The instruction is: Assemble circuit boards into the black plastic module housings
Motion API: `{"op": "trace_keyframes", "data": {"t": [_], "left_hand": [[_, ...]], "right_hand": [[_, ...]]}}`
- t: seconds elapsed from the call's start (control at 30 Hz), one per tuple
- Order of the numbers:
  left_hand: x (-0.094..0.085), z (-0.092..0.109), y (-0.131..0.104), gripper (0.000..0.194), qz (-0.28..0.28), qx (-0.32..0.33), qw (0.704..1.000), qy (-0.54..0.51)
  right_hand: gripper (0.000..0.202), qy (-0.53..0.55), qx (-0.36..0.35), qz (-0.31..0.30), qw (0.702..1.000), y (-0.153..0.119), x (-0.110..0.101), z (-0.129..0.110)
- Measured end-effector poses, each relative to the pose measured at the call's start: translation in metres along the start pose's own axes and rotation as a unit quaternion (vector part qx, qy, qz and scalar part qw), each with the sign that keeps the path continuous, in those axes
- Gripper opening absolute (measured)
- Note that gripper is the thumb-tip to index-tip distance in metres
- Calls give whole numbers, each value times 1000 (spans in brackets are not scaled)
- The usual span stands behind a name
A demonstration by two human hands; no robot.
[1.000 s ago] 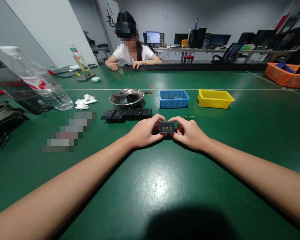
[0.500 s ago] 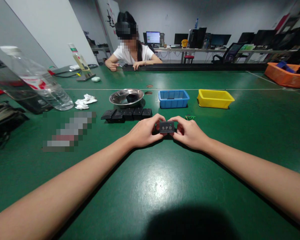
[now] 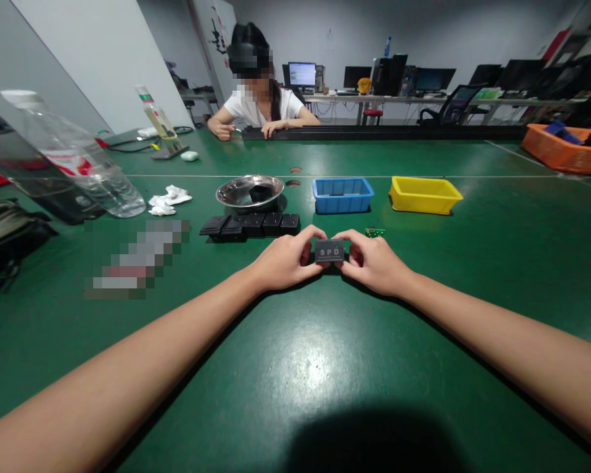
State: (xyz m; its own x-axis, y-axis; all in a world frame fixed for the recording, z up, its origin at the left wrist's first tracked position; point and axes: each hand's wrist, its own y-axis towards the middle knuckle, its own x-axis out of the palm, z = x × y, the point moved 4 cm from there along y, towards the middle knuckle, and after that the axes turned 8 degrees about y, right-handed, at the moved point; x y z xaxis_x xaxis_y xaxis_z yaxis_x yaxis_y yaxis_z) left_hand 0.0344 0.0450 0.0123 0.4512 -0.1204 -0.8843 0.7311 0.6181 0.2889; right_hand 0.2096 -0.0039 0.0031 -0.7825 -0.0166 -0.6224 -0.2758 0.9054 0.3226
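Observation:
Between both hands is a small black plastic case marked "SPD" (image 3: 329, 251), its lettered face turned toward me. My left hand (image 3: 290, 258) pinches its left side with thumb and forefinger. On the opposite side, my right hand (image 3: 374, 261) grips it the same way. Just behind my right hand, a green circuit board (image 3: 375, 232) lies on the table, partly hidden by the hand. A row of black plastic housings (image 3: 250, 226) sits beyond my left hand.
Behind the housings stands a metal bowl (image 3: 249, 192) holding a black piece. A blue bin (image 3: 343, 196) and a yellow bin (image 3: 425, 196) are to its right. Bottles (image 3: 96, 172) and crumpled tissue (image 3: 169, 200) are at left. Across the green table (image 3: 305, 368) sits another person (image 3: 263, 105).
Almost nothing differs. The black case has tilted slightly in my fingers, and both hands keep their hold in the same place.

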Motion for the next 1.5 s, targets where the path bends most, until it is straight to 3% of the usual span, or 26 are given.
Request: {"op": "trace_keyframes", "data": {"t": [0.6, 1.5], "left_hand": [[-3, 3, -2, 33, 21, 17, 1000, -3], [-4, 4, -1, 35, 25, 13, 1000, 11]], "right_hand": [[42, 6, 11, -3, 1000, 0, 0, 1], [34, 21, -1, 9, 1000, 0, 0, -1]]}}
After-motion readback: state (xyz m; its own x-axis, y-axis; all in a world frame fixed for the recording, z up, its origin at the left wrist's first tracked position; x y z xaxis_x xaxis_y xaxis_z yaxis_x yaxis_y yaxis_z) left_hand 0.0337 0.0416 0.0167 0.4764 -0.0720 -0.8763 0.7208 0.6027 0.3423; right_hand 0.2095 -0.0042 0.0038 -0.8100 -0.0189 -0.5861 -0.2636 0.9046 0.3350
